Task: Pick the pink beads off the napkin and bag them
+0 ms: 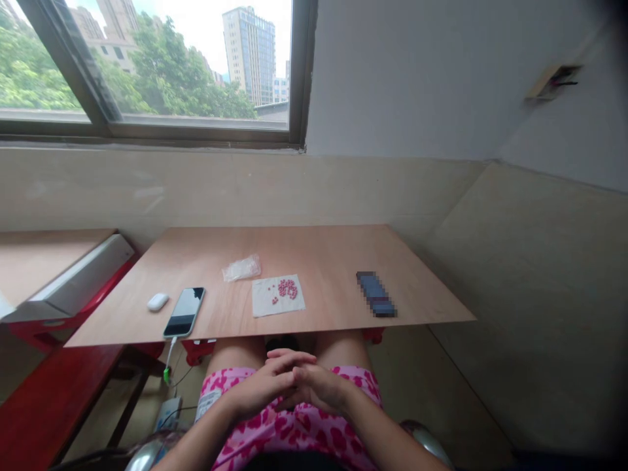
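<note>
My left hand [267,387] and my right hand [324,387] rest together above my lap, below the table's front edge. The left fingers stretch out across the right hand, and the two hands overlap near the thumbs. Part of the right fingers is hidden beneath the left hand; what shows of them looks extended. Neither hand holds an object. Nearest on the table is a pale square sheet [265,304] bearing several small pinkish-red beads [287,288], most in one cluster and a few apart. Behind it lies a crumpled clear plastic bag [242,268].
A phone [184,313] with a white cable and a white earbud case [157,301] lie at left on the wooden table [333,252]. A dark pixelated device [375,294] lies at right. A red bench [63,399] stands at lower left, a power strip [169,413] beside it.
</note>
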{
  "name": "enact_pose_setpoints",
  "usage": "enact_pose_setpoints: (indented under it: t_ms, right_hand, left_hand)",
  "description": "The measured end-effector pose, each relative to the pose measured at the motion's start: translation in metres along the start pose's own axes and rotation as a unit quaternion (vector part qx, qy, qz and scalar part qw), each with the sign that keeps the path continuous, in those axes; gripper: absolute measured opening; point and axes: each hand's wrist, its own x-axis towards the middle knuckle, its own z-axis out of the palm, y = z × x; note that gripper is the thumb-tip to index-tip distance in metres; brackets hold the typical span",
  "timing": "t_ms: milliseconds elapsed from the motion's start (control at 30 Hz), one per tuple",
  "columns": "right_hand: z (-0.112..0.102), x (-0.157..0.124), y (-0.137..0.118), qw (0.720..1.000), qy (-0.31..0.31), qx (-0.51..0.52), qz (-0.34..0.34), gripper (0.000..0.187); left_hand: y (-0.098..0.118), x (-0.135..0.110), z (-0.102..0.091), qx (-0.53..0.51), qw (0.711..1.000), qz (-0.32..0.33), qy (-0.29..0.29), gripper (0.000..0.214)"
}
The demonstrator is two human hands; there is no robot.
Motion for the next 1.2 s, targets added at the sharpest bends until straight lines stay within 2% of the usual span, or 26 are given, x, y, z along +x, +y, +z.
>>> enact_pose_setpoints:
  t_ms: [133,267,433,633,700,800,933,1033,1200]
  right_hand:
    - [-0.009,0.01,-0.006,1.0,-0.004,0.002,0.005,0.091]
    - [-0.014,0.015,-0.014,1.0,-0.003,-0.003,0.012,0.092]
    - [-0.009,0.014,-0.013,1.0,0.011,0.011,-0.003,0.091]
    - [0.001,0.008,-0.012,1.0,0.015,0.023,-0.013,0.088]
    - [0.005,0.006,-0.012,0.999,0.04,0.01,-0.015,0.081]
    - [0.01,0.007,-0.006,0.993,0.116,-0.027,0.009,0.066]
    - [0.011,0.012,0.006,0.978,0.183,-0.086,0.054,0.062]
    - [0.009,0.015,0.007,0.979,0.175,-0.09,0.051,0.065]
    - [0.009,0.013,-0.006,0.988,0.142,-0.051,0.031,0.065]
  left_hand:
    - [0.003,0.007,-0.009,0.018,1.0,0.017,-0.009,0.056]
    - [0.005,0.013,-0.011,0.033,0.999,0.016,-0.004,0.058]
    - [0.003,0.013,-0.012,0.051,0.998,0.02,0.016,0.063]
    - [0.005,0.01,-0.003,0.052,0.998,0.016,0.042,0.051]
    - [-0.002,0.012,0.0,0.088,0.995,0.025,0.043,0.051]
    - [-0.02,0.015,0.006,0.173,0.982,0.041,0.065,0.06]
    - [-0.035,0.015,0.007,0.234,0.97,0.031,0.054,0.067]
    - [-0.03,0.015,0.004,0.219,0.975,0.01,0.031,0.064]
    - [-0.018,0.017,0.001,0.18,0.983,-0.001,0.018,0.067]
